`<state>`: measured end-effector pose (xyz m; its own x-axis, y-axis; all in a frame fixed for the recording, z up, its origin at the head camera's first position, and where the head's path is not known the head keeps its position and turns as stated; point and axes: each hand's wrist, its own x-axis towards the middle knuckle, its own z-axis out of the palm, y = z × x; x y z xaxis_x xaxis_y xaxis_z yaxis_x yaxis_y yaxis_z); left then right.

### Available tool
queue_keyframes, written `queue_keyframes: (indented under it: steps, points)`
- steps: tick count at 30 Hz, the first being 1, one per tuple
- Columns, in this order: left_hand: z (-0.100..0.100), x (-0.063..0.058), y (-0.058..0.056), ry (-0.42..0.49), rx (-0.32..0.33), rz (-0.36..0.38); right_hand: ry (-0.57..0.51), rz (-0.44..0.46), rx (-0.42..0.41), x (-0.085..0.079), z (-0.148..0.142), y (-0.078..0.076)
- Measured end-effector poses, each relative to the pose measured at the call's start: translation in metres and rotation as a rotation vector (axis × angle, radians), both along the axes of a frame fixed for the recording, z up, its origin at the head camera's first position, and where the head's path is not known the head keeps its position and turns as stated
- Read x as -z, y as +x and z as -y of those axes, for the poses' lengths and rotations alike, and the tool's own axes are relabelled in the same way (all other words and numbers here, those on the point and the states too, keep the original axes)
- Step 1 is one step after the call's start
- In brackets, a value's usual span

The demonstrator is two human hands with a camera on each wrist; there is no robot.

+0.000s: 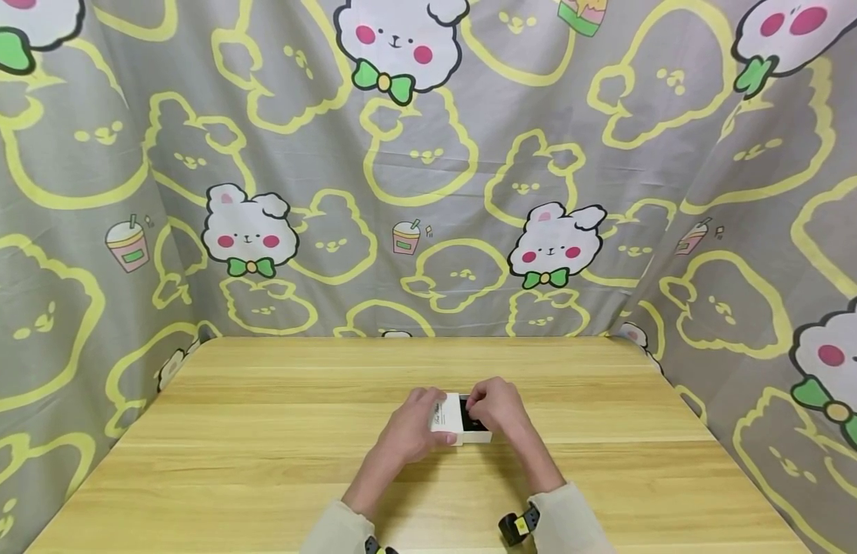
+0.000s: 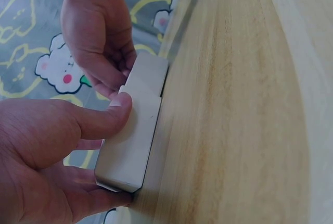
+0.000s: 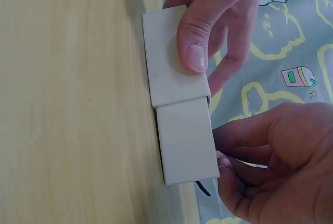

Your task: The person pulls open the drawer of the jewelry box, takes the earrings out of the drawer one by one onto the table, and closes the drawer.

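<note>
Box (image 1: 478, 437), white, partly open, left hand (image 1: 409, 428) around outer cover (image 1: 453, 419), right hand (image 1: 499, 405) at black interior (image 1: 469, 424), its hold unclear.

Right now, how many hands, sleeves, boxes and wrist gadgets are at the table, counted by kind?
Hands: 2 (left hand, right hand)
Beige sleeves: 2 (left sleeve, right sleeve)
Boxes: 1 (white drawer box, partly open)
Wrist gadgets: 2 (left wrist camera, cut off by the frame; right wrist camera)
Total: 7
</note>
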<state>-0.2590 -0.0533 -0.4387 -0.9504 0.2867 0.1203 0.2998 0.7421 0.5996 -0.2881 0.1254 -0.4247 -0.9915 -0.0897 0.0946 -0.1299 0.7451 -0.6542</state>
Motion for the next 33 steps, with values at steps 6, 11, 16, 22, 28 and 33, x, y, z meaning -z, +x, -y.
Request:
queue_keyframes:
  steps: [6,11,16,22,28,33]
  points:
    - [0.0,-0.0004,-0.0002,-0.002,-0.002,0.007,-0.01,0.008,0.004,-0.0001,-0.0002,-0.0013]
    - [0.0003,0.0,-0.0002,-0.003,-0.003,0.011,-0.021,0.021,-0.004,-0.0005,-0.0011,-0.0024]
    - [0.0007,0.0005,-0.0006,-0.002,-0.003,0.004,-0.04,0.045,-0.004,-0.0013,-0.0032,-0.0022]
    - [0.0009,0.0016,-0.0012,-0.004,-0.003,0.006,-0.059,0.049,-0.002,-0.0007,-0.0048,-0.0032]
    - [0.0009,0.0018,-0.0014,-0.008,0.004,-0.007,-0.058,0.031,-0.005,-0.0011,-0.0073,-0.0039]
    - [0.0013,0.0012,-0.0016,-0.007,0.004,-0.013,-0.044,0.011,-0.007,-0.0027,-0.0096,-0.0044]
